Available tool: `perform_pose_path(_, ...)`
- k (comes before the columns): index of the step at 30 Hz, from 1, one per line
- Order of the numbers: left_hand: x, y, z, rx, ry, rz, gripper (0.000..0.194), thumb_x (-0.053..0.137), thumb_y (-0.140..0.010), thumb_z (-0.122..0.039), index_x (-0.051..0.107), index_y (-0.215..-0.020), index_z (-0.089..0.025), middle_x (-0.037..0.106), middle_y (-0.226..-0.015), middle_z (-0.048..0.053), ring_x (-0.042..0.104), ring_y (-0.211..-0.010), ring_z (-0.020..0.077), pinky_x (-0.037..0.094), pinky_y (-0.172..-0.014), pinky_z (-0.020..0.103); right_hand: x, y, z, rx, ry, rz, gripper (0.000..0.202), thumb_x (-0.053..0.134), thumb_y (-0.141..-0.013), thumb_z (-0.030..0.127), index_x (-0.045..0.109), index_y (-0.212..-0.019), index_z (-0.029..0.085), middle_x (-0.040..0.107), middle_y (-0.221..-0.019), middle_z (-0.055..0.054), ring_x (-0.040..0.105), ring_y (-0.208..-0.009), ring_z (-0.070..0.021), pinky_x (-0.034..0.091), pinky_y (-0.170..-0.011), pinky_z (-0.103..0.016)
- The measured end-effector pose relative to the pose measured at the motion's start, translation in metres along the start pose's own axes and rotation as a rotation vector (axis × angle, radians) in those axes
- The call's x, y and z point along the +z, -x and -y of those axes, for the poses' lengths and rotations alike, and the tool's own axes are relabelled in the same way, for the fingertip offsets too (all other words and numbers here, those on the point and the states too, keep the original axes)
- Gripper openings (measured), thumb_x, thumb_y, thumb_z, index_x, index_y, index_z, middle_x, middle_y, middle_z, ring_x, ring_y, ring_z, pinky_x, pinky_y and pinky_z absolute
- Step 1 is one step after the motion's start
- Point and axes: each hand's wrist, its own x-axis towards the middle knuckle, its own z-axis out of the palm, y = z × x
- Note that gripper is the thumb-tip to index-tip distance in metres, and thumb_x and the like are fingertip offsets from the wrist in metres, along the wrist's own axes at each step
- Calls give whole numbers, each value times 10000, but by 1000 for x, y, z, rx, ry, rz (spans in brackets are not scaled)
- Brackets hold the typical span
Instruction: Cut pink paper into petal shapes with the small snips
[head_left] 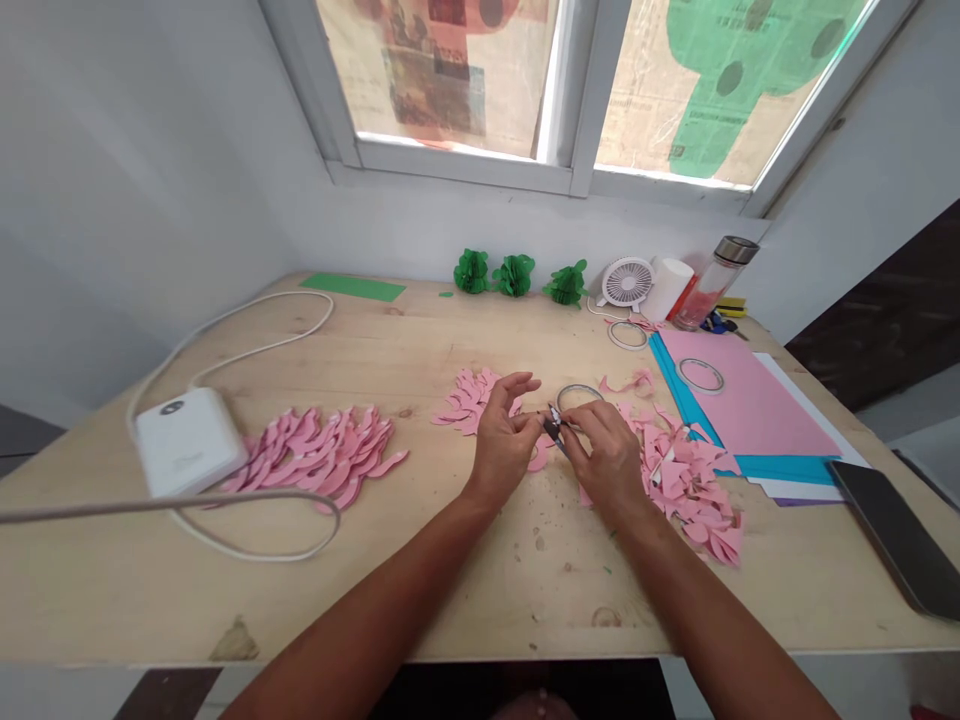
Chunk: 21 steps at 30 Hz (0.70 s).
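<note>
My right hand (604, 450) is closed around a small dark tool (553, 430) with a shiny metal end. Its exact kind is too small to make out. Close against it, my left hand (504, 435) has thumb and index finger pinched together at the metal end, other fingers raised; what sits in that pinch is hidden. A fan-like bunch of wavy pink paper pieces (463, 398) lies just behind my left hand. Beyond my right hand rests a thin roll of tape (579, 390). Pink paper scraps (690, 480) are heaped to its right.
Left are layered pink paper cutouts (322, 450) and a white power bank (187, 440) with a looping cable. Green paper shapes (514, 275), a small fan (628, 283) and a bottle (716, 283) line the back. Coloured sheets (757, 400) and a phone (896, 535) lie right.
</note>
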Motion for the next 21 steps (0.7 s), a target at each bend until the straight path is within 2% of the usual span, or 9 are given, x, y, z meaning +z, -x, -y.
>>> perform_pose_path(7,1,0,0,-31,4,-7,422,611,-682,-136,487,-1069,-249,544,-1149,60,604,-613,71,496,-486,184,2,1,-1,-8,33,9,172,449,-861,175,621,-849,189,624,-801,-65,556,-783,-183,424,-686,-299)
perform_pose_path(16,0,-1,3,-5,-8,-22,423,609,-676,-125,492,-1067,-239,549,-1138,65,623,-696,98,517,-535,200,1,1,0,16,19,27,162,455,-849,174,588,-757,187,600,-754,-57,545,-756,-176,412,-677,-287)
perform_pose_path(21,-1,-2,2,1,-18,-35,414,611,-679,-129,499,-1063,-235,552,-1129,67,621,-704,102,511,-528,197,2,1,0,76,-49,42,119,475,-818,168,562,-739,191,589,-745,-43,531,-739,-171,407,-667,-278)
